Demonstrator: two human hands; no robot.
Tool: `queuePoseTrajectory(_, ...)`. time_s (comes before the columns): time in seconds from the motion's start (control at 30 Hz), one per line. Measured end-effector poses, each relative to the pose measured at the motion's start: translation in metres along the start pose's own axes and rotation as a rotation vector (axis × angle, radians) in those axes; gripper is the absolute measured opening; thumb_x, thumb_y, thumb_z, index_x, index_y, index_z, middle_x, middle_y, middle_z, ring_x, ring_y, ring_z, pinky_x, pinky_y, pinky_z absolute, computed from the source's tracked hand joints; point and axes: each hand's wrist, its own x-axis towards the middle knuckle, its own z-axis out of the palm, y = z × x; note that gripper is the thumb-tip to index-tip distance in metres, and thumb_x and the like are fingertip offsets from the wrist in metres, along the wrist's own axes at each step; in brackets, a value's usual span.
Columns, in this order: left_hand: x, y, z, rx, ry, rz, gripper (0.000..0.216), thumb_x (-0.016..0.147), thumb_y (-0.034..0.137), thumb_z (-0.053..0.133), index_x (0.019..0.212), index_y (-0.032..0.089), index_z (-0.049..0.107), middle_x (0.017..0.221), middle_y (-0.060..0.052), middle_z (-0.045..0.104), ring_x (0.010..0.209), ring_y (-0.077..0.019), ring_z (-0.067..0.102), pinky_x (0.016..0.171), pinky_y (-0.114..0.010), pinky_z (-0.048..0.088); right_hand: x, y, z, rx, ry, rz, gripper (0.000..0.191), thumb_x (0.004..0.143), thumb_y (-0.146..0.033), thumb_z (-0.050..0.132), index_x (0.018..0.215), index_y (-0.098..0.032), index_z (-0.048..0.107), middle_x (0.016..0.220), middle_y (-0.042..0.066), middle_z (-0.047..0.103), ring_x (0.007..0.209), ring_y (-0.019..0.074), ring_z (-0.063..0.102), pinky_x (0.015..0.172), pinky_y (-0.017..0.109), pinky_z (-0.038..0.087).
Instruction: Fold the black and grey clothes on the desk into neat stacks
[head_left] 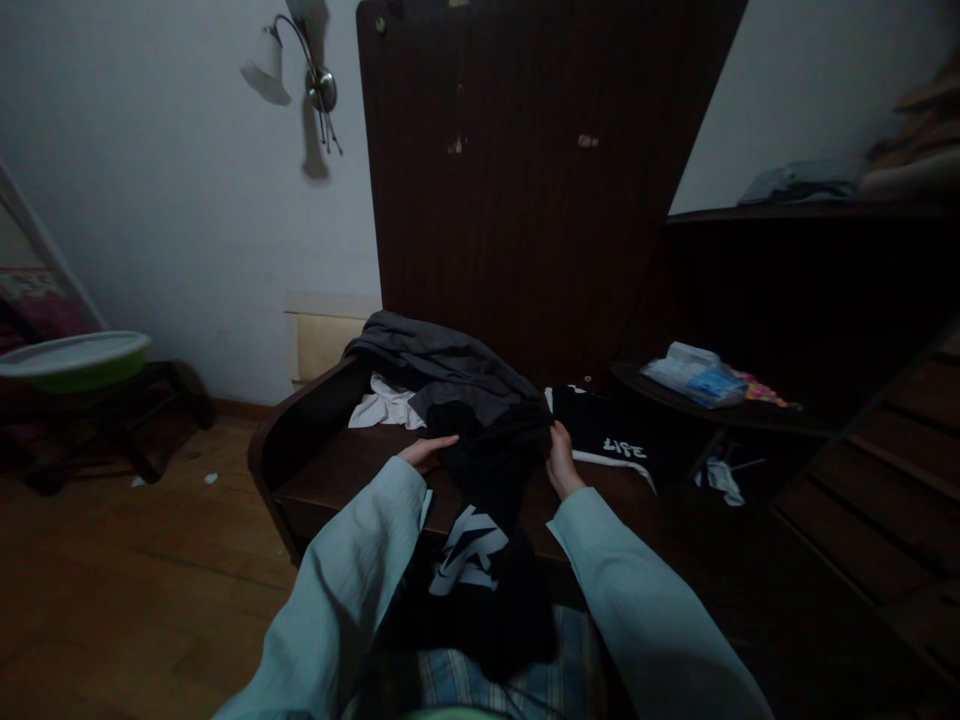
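A black garment with white lettering (480, 520) hangs from the front edge of a dark wooden surface (337, 465) down toward my lap. My left hand (426, 451) lies on its upper left edge with fingers stretched flat. At the upper right edge, my right hand (561, 458) pinches the black cloth. Just behind them lies a heap of grey clothing (442, 365) with a white piece (384, 405) under it. To the right lies a folded black garment with a white print (611, 440).
A tall dark wooden board (525, 180) stands behind the surface. Dark shelves at the right carry a plastic packet (694, 373) and folded cloth (799, 182). A green basin (75, 362) rests on a low stand at the left above a wooden floor (135, 570). A wall lamp (296, 65) hangs above.
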Motion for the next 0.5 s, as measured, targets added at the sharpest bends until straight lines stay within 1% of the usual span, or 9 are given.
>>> queuePoseTrajectory(0.07,0.0,0.0,0.003,0.001,0.057,0.003,0.016,0.074,0.017,0.059,0.082,0.004,0.061,0.067,-0.006,0.067,0.078,-0.0229,0.063,0.074,-0.031,0.048,-0.001,-0.002,0.0,-0.028,-0.062,-0.015,0.025,0.057,-0.033,0.052,0.078,-0.02,0.049,0.075,-0.001,0.059,0.071,0.0144,0.054,0.067,0.027,0.043)
queuePoseTrajectory(0.1,0.0,0.0,0.004,-0.011,0.096,0.017,0.016,0.073,0.017,0.06,0.082,0.004,0.062,0.068,-0.007,0.068,0.078,-0.0224,0.063,0.074,-0.031,0.049,-0.001,-0.003,0.0,-0.071,-0.092,-0.01,0.029,0.054,-0.032,0.055,0.08,-0.02,0.049,0.078,-0.001,0.059,0.074,0.0153,0.055,0.07,0.028,0.043)
queuePoseTrajectory(0.2,0.005,0.001,0.007,-0.114,0.237,0.114,0.015,0.074,0.019,0.06,0.081,0.007,0.062,0.072,-0.008,0.068,0.077,-0.0203,0.064,0.077,-0.029,0.049,-0.003,-0.005,0.002,-0.238,-0.108,0.012,0.039,0.045,-0.022,0.061,0.081,-0.02,0.048,0.078,-0.001,0.058,0.077,0.0169,0.054,0.073,0.03,0.043)
queuePoseTrajectory(0.27,0.009,0.001,0.006,-0.206,0.328,0.193,0.013,0.075,0.02,0.058,0.082,0.009,0.062,0.076,-0.008,0.068,0.078,-0.0187,0.064,0.079,-0.028,0.049,-0.003,-0.007,0.003,-0.309,-0.112,0.025,0.04,0.043,-0.018,0.058,0.081,-0.02,0.048,0.076,-0.002,0.057,0.076,0.0169,0.054,0.073,0.03,0.043)
queuePoseTrajectory(0.33,0.013,0.0,0.002,-0.262,0.399,0.231,0.013,0.075,0.02,0.058,0.083,0.01,0.062,0.08,-0.009,0.068,0.08,-0.0185,0.064,0.081,-0.028,0.049,-0.002,-0.009,0.002,-0.33,-0.164,0.041,0.039,0.044,-0.015,0.056,0.082,-0.02,0.047,0.075,-0.002,0.057,0.075,0.0164,0.054,0.072,0.029,0.043)
queuePoseTrajectory(0.43,0.013,-0.001,-0.005,-0.26,0.488,0.249,0.019,0.071,0.024,0.063,0.084,0.01,0.062,0.082,-0.01,0.068,0.082,-0.0209,0.064,0.08,-0.031,0.05,-0.002,-0.015,-0.006,-0.331,-0.298,0.077,0.039,0.045,-0.014,0.054,0.082,-0.021,0.047,0.074,-0.003,0.057,0.072,0.0153,0.055,0.067,0.027,0.044)
queuePoseTrajectory(0.5,0.009,0.0,-0.01,-0.198,0.545,0.258,0.024,0.067,0.027,0.066,0.083,0.01,0.062,0.083,-0.012,0.068,0.083,-0.0229,0.063,0.079,-0.033,0.05,-0.001,-0.023,-0.017,-0.356,-0.364,0.089,0.037,0.045,-0.014,0.054,0.08,-0.021,0.046,0.073,-0.003,0.056,0.069,0.0142,0.055,0.063,0.026,0.044)
